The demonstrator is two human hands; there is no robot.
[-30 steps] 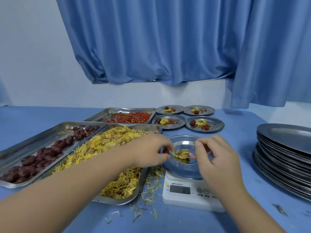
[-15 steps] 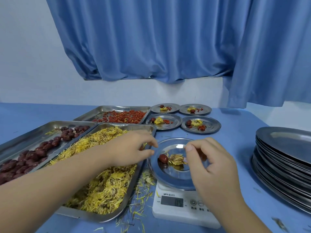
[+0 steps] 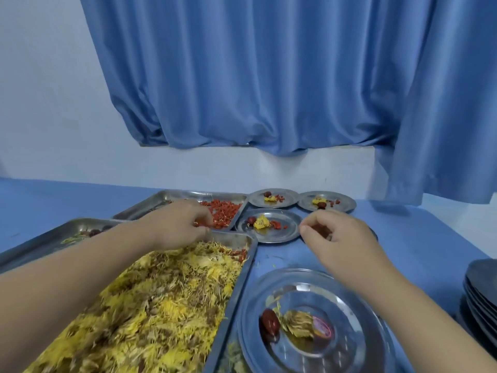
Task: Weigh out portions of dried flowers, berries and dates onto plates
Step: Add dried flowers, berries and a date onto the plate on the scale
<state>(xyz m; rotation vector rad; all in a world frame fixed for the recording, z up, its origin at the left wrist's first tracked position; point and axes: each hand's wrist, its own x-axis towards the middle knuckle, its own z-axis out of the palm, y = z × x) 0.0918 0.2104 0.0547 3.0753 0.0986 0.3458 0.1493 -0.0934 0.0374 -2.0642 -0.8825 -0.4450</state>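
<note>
Both forearms stretch far; the left hand (image 3: 177,224) bunches its fingertips downward, the right hand (image 3: 341,243) hovers, fingers curled.

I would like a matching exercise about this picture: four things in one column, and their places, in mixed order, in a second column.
Things
1. left hand
2. right hand
3. nearest date
4. plate stack

Places
A. at the right edge of the picture
B. on the near plate, beside a flower
C. at the berries
D. just right of a filled plate

Pairs: 1-C, 2-D, 3-B, 4-A
</note>
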